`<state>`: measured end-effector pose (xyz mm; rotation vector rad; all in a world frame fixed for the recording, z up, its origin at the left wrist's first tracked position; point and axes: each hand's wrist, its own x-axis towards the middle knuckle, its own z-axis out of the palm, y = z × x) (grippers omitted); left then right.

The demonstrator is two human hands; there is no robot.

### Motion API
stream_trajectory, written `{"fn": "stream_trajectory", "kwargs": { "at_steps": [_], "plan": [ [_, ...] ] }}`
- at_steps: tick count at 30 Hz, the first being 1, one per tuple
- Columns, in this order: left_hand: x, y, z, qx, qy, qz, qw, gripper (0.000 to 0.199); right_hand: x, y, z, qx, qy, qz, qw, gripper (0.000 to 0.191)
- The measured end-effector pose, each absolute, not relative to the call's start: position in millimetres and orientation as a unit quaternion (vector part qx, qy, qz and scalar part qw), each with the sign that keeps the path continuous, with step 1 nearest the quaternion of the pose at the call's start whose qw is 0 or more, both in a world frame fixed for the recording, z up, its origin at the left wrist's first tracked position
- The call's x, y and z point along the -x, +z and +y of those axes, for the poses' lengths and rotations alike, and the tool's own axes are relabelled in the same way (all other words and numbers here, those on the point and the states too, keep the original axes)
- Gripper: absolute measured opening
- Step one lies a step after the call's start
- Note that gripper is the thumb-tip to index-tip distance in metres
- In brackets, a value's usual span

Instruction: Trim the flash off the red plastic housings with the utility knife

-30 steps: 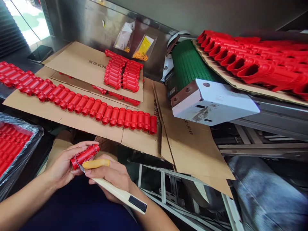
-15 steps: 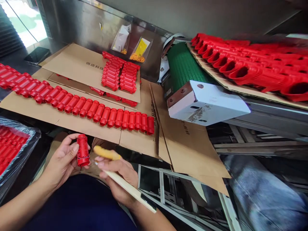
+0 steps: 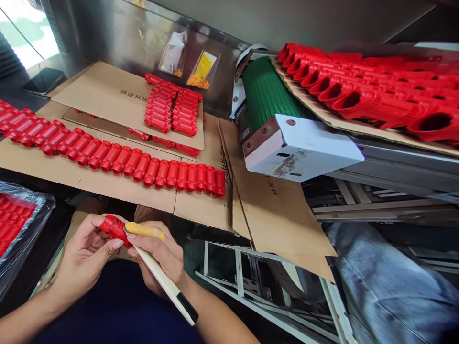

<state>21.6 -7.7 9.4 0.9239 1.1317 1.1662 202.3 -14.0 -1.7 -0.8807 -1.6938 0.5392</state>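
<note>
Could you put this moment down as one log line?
left hand: red part | right hand: pale-handled tool, tip at part

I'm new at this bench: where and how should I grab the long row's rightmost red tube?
Probably by its two ends, from above: the rightmost red tube lies on its side with both ends exposed, while the neighbouring tube crowds its left flank.

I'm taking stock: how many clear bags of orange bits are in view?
2. The left bag, with white paper, is beyond the cardboard; the right bag, with a yellow label, is beside it.
</note>
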Motion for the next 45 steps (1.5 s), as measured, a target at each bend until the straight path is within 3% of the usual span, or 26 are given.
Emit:
{"fn": "stream_trajectory", "kwargs": {
  "at_steps": [17,31,37,42,45],
  "plan": [
    [-23.0,6.7,-9.7,-0.392,0.507,0.499,0.584,0.019,-195.9,2.8,-20.1,0.395,0.204,-0.706,0.551,0.033],
    [-19.9,4.7,-6.9,-0.444,0.498,0.467,0.580,0.014,-201.6,3.1,-20.9,0.402,0.266,-0.681,0.551,0.021],
    [-18.8,15.4,-7.3,-0.295,0.465,0.462,0.695,0.041,-222.5,13.3,-11.6,0.480,0.414,-0.539,0.555,0.012],
    [-9.7,22.4,-0.8,-0.228,0.348,0.466,0.781,0.050,-226.5,16.9,5.9,0.512,0.554,-0.513,0.410,0.032],
    [-8.0,24.6,-1.7,-0.208,0.352,0.445,0.797,0.085,-222.0,14.5,4.7,0.510,0.652,-0.443,0.343,0.047]
  ]
}}
